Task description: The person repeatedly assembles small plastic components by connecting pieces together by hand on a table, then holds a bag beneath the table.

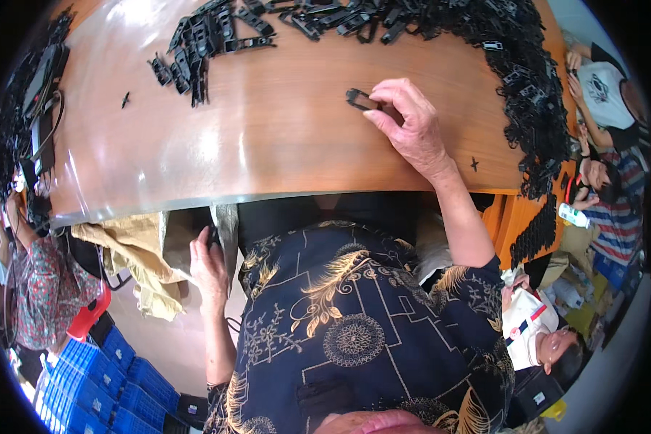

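1. Nearest the camera, a dark gold-patterned shirt [369, 289] is seen.
2. At far left, blue crates [87, 380] are stacked.
3. The left hand [208, 267] is lowered beside the near edge of the table [282, 130], fingers slightly bent; whether anything is gripped cannot be told.
4. Over the table, a black frame-like part [351, 96] is pinched between thumb and fingertips of the right hand [412, 126].
5. At right, black pieces [529, 108] are heaped along the table.

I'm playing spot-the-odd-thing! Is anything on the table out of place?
Maybe two things: a small dark piece on the left of the table, and a tiny dark cross right of the right hand. Each lies alone, apart from the piled black parts. I can't tell if they're broken.
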`<act>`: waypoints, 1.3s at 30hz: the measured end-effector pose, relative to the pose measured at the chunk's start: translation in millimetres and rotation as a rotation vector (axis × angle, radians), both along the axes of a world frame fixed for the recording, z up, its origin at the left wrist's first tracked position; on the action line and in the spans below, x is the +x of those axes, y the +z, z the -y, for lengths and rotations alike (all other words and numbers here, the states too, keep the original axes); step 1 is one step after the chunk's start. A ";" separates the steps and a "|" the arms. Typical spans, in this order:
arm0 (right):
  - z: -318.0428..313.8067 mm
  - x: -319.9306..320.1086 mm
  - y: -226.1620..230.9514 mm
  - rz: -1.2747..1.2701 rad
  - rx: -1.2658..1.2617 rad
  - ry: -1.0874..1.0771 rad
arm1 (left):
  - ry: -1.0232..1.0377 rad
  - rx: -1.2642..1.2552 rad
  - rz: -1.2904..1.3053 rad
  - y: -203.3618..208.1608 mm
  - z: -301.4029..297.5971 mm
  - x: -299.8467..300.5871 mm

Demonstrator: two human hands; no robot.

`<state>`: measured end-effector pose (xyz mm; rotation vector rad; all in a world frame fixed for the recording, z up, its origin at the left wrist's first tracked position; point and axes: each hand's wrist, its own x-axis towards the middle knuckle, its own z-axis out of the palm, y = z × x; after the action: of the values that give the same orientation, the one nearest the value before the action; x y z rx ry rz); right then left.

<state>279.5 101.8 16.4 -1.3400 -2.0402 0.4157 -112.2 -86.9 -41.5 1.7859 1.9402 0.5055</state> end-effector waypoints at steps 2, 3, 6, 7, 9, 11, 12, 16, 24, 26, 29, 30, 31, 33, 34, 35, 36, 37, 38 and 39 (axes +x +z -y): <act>-11.8 9.2 -2.6 -0.077 0.052 -0.084 | 0.071 -0.046 -0.086 -24.9 -0.1 -22.1; -19.8 20.6 -0.6 -0.088 0.067 -0.152 | 0.081 -0.066 -0.125 -37.3 -1.2 -34.3; -56.4 66.9 -13.5 0.052 0.159 -0.367 | 0.069 -0.049 -0.236 -45.1 -11.8 -50.2; -70.5 82.4 -19.0 0.050 0.164 -0.378 | 0.059 -0.043 -0.237 -43.7 -16.7 -49.5; -91.2 107.2 -29.6 0.255 0.306 -0.391 | 0.002 0.091 -0.224 -36.8 -24.2 -47.3; -97.7 117.8 -28.2 0.258 0.226 -0.364 | -0.050 0.125 -0.133 -22.8 -29.3 -31.4; -100.4 119.6 -26.1 0.265 0.146 -0.335 | -0.100 0.158 -0.038 -11.5 -31.7 -17.7; -85.1 97.5 -11.8 0.169 -0.072 -0.234 | -0.265 0.191 0.094 41.0 -30.4 39.8; -83.5 88.9 -5.3 0.185 -0.115 -0.278 | -0.510 0.360 0.281 79.9 -168.3 150.7; -83.1 81.1 -7.0 0.216 -0.076 -0.269 | -0.584 0.453 0.226 73.3 -192.7 174.6; -76.2 67.4 -4.8 0.119 -0.115 -0.155 | -0.704 0.513 0.086 64.3 -211.0 191.0; -71.1 64.7 -3.3 0.121 -0.119 -0.156 | -0.704 0.510 0.089 65.5 -212.4 192.6; -66.0 62.1 -1.5 0.077 -0.120 -0.124 | -0.774 0.429 -0.004 68.7 -214.3 193.5; -58.4 54.3 0.5 0.023 -0.057 -0.077 | -0.844 0.342 -0.095 67.1 -214.4 192.5; -55.6 53.8 -0.8 0.023 -0.062 -0.078 | -0.824 0.373 -0.039 62.7 -212.8 189.9; -53.0 52.9 -3.5 0.054 0.011 -0.065 | -0.801 0.404 0.017 60.0 -211.4 187.9; -51.2 48.2 -3.2 0.084 0.083 -0.047 | -0.796 0.398 0.017 59.6 -208.7 187.1; -46.7 43.7 -2.0 0.083 0.077 -0.041 | -0.650 0.164 0.345 60.3 -204.6 186.7; -38.9 38.1 0.6 -0.006 0.061 -0.076 | -0.483 -0.071 0.662 60.5 -202.4 185.3; -32.5 24.8 9.0 -0.105 0.046 -0.092 | -0.456 -0.068 0.654 65.8 -201.4 177.5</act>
<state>304.3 134.3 25.4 -1.3498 -1.8839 0.3878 65.3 114.6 24.4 1.6647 1.0630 0.7311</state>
